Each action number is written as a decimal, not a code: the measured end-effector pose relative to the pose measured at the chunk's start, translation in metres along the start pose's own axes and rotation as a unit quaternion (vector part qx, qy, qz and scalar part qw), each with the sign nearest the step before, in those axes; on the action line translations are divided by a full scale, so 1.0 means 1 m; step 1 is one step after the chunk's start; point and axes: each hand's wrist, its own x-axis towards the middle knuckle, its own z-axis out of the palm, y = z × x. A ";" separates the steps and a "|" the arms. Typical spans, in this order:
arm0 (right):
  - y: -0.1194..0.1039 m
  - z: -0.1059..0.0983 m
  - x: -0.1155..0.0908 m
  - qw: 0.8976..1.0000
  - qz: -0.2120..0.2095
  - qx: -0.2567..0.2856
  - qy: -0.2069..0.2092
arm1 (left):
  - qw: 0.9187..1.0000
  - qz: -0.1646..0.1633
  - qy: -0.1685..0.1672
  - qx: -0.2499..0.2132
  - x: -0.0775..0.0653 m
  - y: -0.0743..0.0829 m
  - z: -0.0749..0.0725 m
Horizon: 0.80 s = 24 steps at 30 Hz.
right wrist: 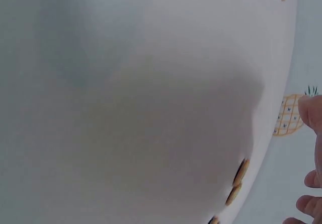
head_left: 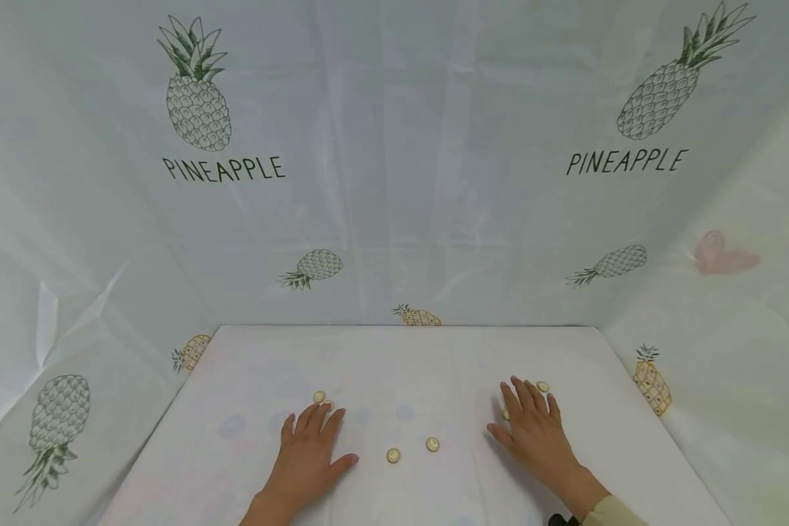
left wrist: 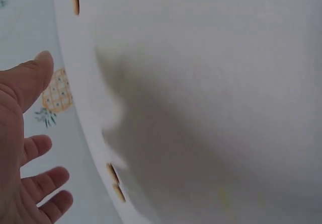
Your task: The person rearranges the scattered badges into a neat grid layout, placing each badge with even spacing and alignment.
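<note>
Several small round cream-coloured discs lie on the white-covered table, their surface markings too small to read. My left hand [head_left: 310, 456] is above the table with its fingers spread, holding nothing. Two discs lie just beyond its fingertips, one disc [head_left: 319, 397] farther out and another [head_left: 329, 405] partly behind a finger. Also spread and holding nothing is my right hand [head_left: 535, 431]. Near its fingers are one disc [head_left: 543, 386] and another disc [head_left: 505, 414], partly covered. Between the hands lie two more, a disc [head_left: 393, 456] and a disc [head_left: 432, 444]. Both wrist views show discs edge-on.
The table [head_left: 473, 351] ends against a hanging pale cloth [head_left: 394, 183] printed with pineapples, which also encloses both sides. A small black object [head_left: 557, 520] shows beside the right sleeve [head_left: 611, 511] at the bottom edge.
</note>
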 end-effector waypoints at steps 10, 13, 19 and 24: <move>-0.044 0.011 0.018 0.994 -0.099 0.035 -0.014 | 0.993 0.076 -0.054 -0.065 0.020 0.031 0.021; -0.059 0.012 0.023 0.990 -0.123 0.043 -0.047 | 0.990 0.079 -0.079 -0.085 0.022 0.038 0.025; -0.076 0.014 0.025 0.982 -0.155 0.061 -0.088 | 0.988 0.078 -0.104 -0.088 0.023 0.045 0.032; -0.080 0.019 0.026 0.977 -0.184 0.074 -0.086 | 0.988 0.090 -0.096 -0.082 0.026 0.047 0.036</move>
